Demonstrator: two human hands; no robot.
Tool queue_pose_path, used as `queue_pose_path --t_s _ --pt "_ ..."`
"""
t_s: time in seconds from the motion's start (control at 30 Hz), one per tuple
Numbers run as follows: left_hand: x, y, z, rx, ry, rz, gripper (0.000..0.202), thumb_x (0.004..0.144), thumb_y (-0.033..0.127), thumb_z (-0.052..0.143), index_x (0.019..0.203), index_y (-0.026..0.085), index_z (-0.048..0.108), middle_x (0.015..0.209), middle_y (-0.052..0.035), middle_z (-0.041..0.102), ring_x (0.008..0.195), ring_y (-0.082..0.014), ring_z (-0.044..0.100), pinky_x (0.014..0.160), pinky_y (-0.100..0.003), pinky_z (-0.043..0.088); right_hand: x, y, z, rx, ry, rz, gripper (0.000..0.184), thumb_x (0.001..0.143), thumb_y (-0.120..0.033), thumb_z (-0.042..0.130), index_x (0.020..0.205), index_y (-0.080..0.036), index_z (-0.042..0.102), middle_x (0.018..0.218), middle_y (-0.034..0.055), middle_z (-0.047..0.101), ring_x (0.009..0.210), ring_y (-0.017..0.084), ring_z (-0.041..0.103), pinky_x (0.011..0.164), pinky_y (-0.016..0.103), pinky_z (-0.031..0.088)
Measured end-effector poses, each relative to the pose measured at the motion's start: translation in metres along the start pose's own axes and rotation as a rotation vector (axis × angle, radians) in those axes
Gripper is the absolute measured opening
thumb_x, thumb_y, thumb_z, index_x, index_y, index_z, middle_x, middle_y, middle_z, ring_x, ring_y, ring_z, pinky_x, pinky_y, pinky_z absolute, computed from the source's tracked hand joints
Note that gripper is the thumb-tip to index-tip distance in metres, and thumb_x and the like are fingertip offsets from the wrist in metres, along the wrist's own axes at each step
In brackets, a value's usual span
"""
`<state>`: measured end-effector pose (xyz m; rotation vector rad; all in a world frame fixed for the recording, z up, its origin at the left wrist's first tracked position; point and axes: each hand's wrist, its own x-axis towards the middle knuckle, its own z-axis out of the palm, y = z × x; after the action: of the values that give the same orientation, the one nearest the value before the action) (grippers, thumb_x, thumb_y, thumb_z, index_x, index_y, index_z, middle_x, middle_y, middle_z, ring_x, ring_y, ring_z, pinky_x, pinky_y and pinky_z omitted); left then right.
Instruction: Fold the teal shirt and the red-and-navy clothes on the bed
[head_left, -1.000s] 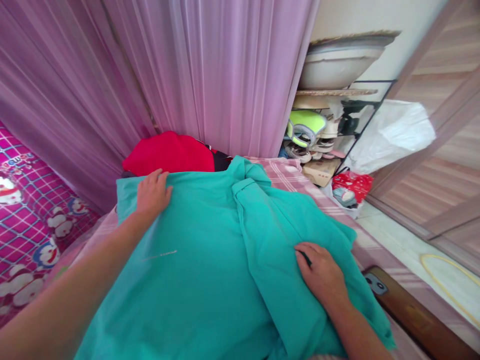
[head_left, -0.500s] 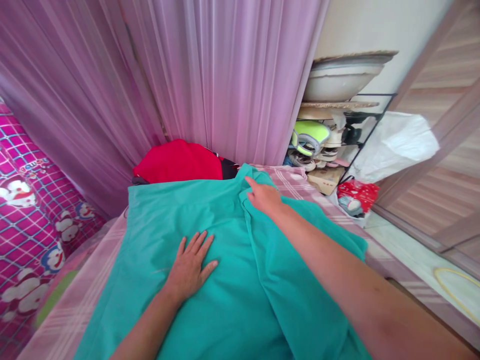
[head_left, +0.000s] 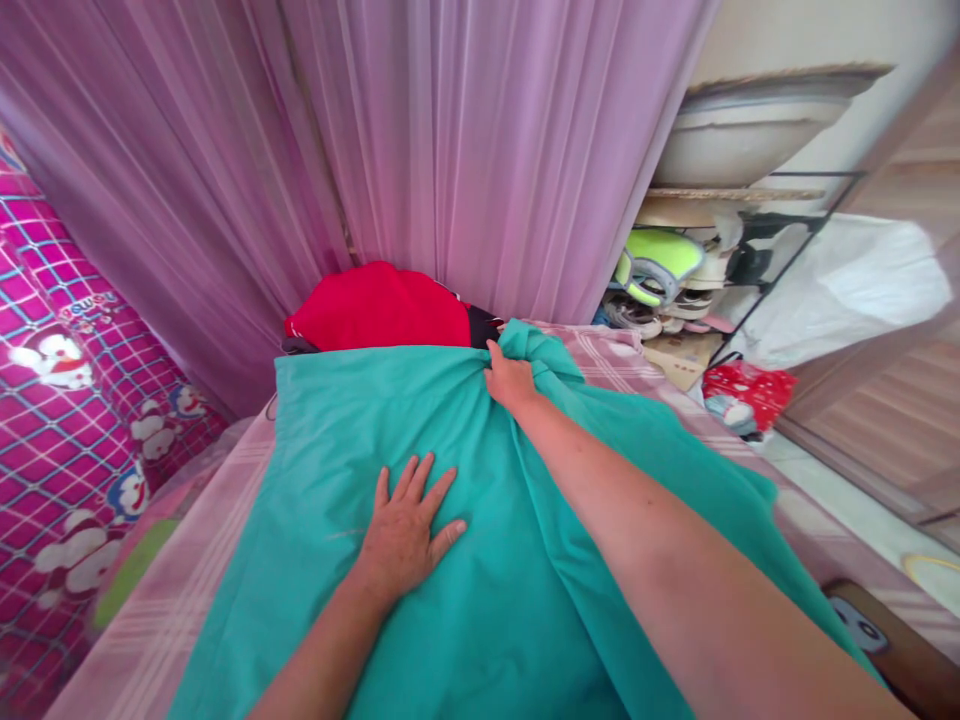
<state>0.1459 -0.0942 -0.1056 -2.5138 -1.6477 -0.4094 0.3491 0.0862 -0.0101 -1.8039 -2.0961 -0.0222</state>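
Observation:
A teal garment (head_left: 330,440) is spread over a pink plaid bedsheet, with its far edge running almost straight. My left hand (head_left: 405,535) lies flat on it, fingers spread. At the garment's far edge, right of the middle, my right hand (head_left: 514,385) has its fingers closed on a bunch of the fabric. Creases fan out from that grip, and a fold runs from it toward me. Beyond the far edge lies a red and black cloth item (head_left: 386,310), whose lower part the garment hides.
Purple curtains (head_left: 450,150) hang behind the bed. On the right are a rack with shoes (head_left: 682,300), a large basin (head_left: 739,140) and a white bag (head_left: 847,290). A phone (head_left: 892,640) lies on the plaid sheet (head_left: 225,510) at lower right. A pink patterned cloth (head_left: 67,430) is at left.
My right hand has gone from a pointing finger on the far edge to gripping the fabric, which is now gathered there. My left hand stays flat. The view has shifted slightly.

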Motion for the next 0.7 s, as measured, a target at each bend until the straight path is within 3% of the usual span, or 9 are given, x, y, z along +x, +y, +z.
queue_pose_path --t_s 0.07,0.13,0.23,0.37,0.5,0.6,0.7 --pt "0.0 0.0 0.0 -0.004 -0.003 -0.006 0.071 0.092 0.067 0.039 0.154 0.035 0.032 0.159 -0.0099 0.035 0.146 -0.0342 0.033 0.118 -0.065 0.015 -0.021 0.003 -0.009 -0.014 0.022 -0.099 0.059 0.098 -0.028 0.049 0.153 -0.016 0.031 0.125 0.0134 0.068 0.118 0.027 0.061 0.107 0.049 0.037" --pt "0.0 -0.001 0.001 -0.004 0.0 -0.019 0.072 0.092 0.068 0.038 0.154 0.032 0.032 0.159 -0.0103 0.035 0.146 -0.0342 0.032 0.118 -0.065 0.015 -0.05 0.013 -0.02 -0.044 0.072 -0.196 0.057 0.097 -0.029 0.049 0.152 -0.019 0.035 0.142 0.0143 0.057 0.133 0.029 0.048 0.114 0.053 0.028" --pt "0.001 -0.002 0.0 0.016 0.015 -0.071 0.07 0.093 0.066 0.035 0.153 0.03 0.037 0.159 -0.0105 0.036 0.146 -0.034 0.031 0.118 -0.064 0.014 -0.098 0.042 -0.026 -0.111 0.055 -0.236 0.056 0.098 -0.039 0.046 0.151 -0.025 0.039 0.155 0.0122 0.042 0.145 0.032 0.031 0.116 0.061 0.02" --pt "0.011 0.0 -0.008 0.029 -0.044 -0.142 0.065 0.095 0.062 0.033 0.15 0.029 0.042 0.158 -0.0096 0.038 0.146 -0.0332 0.032 0.118 -0.064 0.016 -0.149 0.097 -0.021 -0.137 -0.251 0.006 0.055 0.097 -0.05 0.045 0.145 -0.024 0.049 0.155 0.0153 0.042 0.143 0.034 0.037 0.112 0.063 0.029" --pt "0.008 0.005 -0.023 0.046 -0.118 -0.139 0.062 0.098 0.056 0.032 0.151 0.024 0.04 0.158 -0.0108 0.037 0.147 -0.0317 0.032 0.118 -0.062 0.02 -0.181 0.138 -0.028 -0.012 -0.089 0.131 0.053 0.099 -0.043 0.039 0.143 -0.016 0.05 0.149 0.0167 0.05 0.138 0.026 0.045 0.112 0.044 0.037" --pt "-0.022 0.003 -0.032 0.062 -0.091 -0.084 0.06 0.099 0.053 0.032 0.149 0.024 0.043 0.157 -0.0105 0.039 0.145 -0.0299 0.035 0.118 -0.058 0.025 -0.205 0.154 -0.041 0.051 -0.063 0.303 0.054 0.095 -0.042 0.046 0.141 -0.014 0.052 0.14 0.0166 0.058 0.13 0.027 0.054 0.108 0.041 0.042" --pt "-0.071 -0.008 -0.041 0.081 -0.038 -0.075 0.057 0.099 0.053 0.031 0.146 0.026 0.048 0.155 -0.0092 0.044 0.144 -0.0286 0.038 0.117 -0.055 0.028 -0.23 0.167 -0.052 0.151 -0.16 0.41 0.051 0.086 -0.041 0.058 0.127 -0.012 0.063 0.126 0.0154 0.068 0.117 0.031 0.063 0.099 0.039 0.048"
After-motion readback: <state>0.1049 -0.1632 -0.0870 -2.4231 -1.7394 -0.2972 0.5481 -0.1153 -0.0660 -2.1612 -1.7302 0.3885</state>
